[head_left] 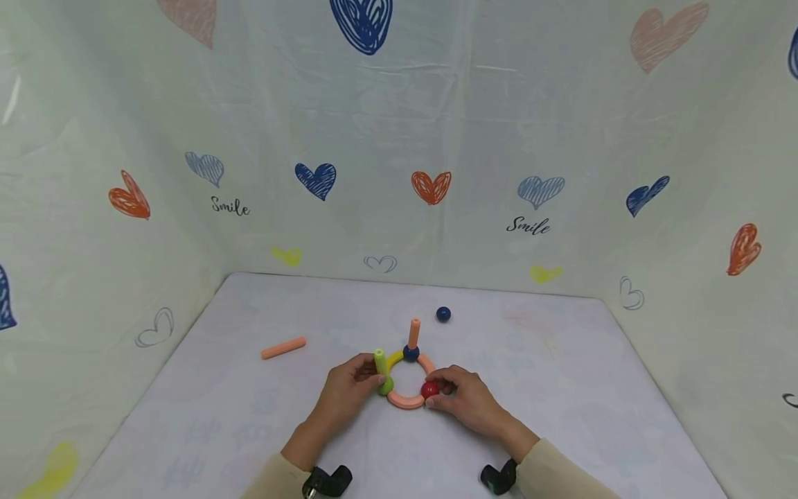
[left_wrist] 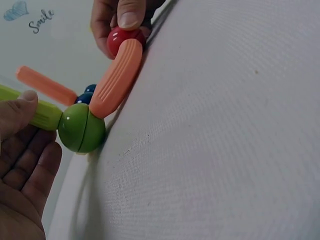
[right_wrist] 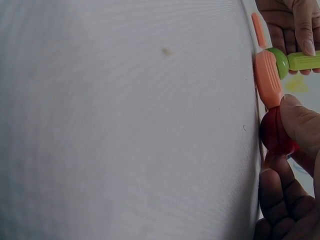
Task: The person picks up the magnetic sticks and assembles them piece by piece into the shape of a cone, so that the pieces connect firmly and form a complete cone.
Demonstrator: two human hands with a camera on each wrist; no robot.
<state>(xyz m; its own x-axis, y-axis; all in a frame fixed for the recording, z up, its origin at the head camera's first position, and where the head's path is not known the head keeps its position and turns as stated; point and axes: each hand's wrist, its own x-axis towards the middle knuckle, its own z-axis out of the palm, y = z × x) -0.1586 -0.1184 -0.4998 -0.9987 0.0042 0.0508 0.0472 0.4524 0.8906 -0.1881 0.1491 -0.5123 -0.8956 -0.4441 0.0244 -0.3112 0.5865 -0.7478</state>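
Note:
A ring of curved sticks and balls lies on the table between the hands. Its front curved orange stick (left_wrist: 117, 77) joins a green ball (left_wrist: 80, 129) to a red ball (right_wrist: 276, 131). At the back, a yellow curved stick (head_left: 394, 358) and another orange one (head_left: 427, 364) meet at a dark blue ball (head_left: 411, 354), from which a straight orange stick (head_left: 414, 333) stands up. My left hand (head_left: 349, 385) pinches the yellow-green stick (head_left: 379, 360) that rises from the green ball. With thumb and fingers, my right hand (head_left: 470, 402) grips the red ball.
A loose straight orange stick (head_left: 283, 348) lies to the left on the white table (head_left: 218, 402). Behind the ring, towards the right, sits a separate dark blue ball (head_left: 443, 314). A heart-printed curtain (head_left: 374, 229) hangs along the table's back and sides.

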